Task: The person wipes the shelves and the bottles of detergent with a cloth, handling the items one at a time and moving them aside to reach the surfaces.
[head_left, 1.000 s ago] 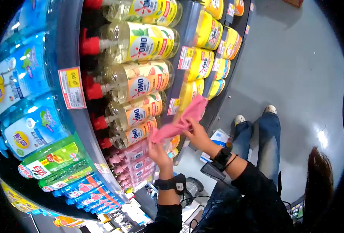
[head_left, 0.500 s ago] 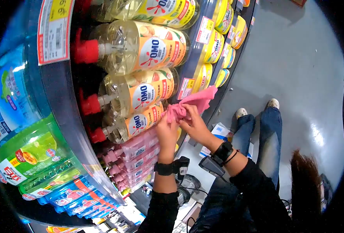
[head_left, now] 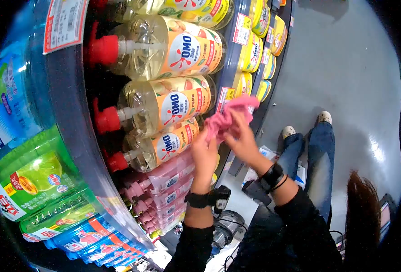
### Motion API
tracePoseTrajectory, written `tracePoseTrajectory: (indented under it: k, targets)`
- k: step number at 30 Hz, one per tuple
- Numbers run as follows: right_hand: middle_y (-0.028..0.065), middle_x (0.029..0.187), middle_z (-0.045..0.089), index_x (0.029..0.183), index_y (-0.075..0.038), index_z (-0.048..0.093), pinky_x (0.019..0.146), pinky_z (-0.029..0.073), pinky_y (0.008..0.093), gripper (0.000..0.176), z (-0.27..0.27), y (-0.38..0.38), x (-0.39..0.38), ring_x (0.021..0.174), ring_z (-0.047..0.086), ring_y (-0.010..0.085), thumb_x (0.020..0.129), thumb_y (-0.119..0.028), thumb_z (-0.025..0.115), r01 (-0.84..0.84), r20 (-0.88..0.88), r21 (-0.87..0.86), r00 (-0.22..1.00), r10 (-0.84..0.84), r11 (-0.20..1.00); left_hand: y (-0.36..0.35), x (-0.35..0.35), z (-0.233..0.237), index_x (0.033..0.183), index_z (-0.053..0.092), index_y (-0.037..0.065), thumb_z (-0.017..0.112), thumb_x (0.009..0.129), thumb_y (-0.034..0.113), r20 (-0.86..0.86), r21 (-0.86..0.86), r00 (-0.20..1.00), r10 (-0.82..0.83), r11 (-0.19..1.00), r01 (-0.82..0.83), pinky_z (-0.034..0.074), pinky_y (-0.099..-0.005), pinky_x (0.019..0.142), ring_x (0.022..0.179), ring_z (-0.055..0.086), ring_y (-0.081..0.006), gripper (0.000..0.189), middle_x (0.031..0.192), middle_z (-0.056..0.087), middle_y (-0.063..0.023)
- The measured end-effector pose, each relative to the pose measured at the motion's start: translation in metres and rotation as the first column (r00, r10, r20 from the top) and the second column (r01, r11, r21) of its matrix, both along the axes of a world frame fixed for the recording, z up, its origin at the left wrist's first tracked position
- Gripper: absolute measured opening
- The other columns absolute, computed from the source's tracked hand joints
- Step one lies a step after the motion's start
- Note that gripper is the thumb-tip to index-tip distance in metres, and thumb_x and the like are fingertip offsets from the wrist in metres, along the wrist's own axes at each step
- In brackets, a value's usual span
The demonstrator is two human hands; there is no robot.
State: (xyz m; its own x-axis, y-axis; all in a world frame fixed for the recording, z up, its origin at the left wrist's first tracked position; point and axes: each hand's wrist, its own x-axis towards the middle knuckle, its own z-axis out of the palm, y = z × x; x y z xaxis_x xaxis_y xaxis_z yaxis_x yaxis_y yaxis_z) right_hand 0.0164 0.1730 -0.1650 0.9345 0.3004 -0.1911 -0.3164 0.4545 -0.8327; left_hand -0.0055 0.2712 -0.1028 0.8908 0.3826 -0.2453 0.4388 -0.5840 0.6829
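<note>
A crumpled pink cloth (head_left: pixel 227 119) is held between both hands, beside the shelf of OMO bottles. My left hand (head_left: pixel 205 152) is closed on its near end. With fingers pinched and slightly blurred, my right hand (head_left: pixel 245 143) grips the cloth farther along. Closest to the hands are a clear OMO pump bottle (head_left: pixel 169 146) with a red pump and another OMO bottle (head_left: pixel 171 105) above it in the view. The hands look apart from the bottles. Part of the cloth is hidden behind the fingers.
Pink pump bottles (head_left: pixel 173 183) line the shelf below the OMO ones. Yellow tubs (head_left: pixel 253 52) stand on the shelf level nearer the floor. Green bottles (head_left: pixel 42 174) fill the upper level at left. Grey floor (head_left: pixel 345 77) lies at right, with cartons (head_left: pixel 268 154) by the shelf base.
The cloth looks more bunched, and its loose end has drawn in. Both hands have shifted slightly right and down in the view. The camera has moved a little.
</note>
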Motion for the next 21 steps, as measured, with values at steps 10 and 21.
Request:
tracePoseTrajectory:
  k: [10, 21]
  targets:
    - [0.0094, 0.095, 0.039, 0.108, -0.003, 0.040, 0.077, 0.040, 0.0256, 0.043, -0.007, 0.016, -0.017, 0.091, 0.046, 0.0195, 0.067, 0.006, 0.048, -0.006, 0.025, -0.195, 1.000, 0.012, 0.981, 0.009, -0.023, 0.002, 0.113, 0.045, -0.001, 0.045, 0.076, 0.000, -0.098, 0.100, 0.995, -0.020, 0.995, 0.030, 0.042, -0.0267, 0.071, 0.078, 0.054, -0.0145, 0.036, 0.088, 0.057, -0.0135]
    - [0.0075, 0.095, 0.042, 0.101, 0.000, 0.045, 0.079, 0.042, 0.0249, 0.029, -0.010, 0.012, -0.046, 0.094, 0.048, 0.0159, 0.072, 0.004, 0.050, -0.062, -0.077, -0.078, 0.995, 0.056, 0.995, -0.015, -0.035, 0.009, 0.117, 0.042, 0.001, 0.039, 0.078, -0.004, 0.125, -0.020, 0.964, 0.236, 0.972, -0.235, 0.033, -0.0169, 0.043, 0.050, 0.039, -0.0031, 0.039, 0.081, 0.055, -0.0021]
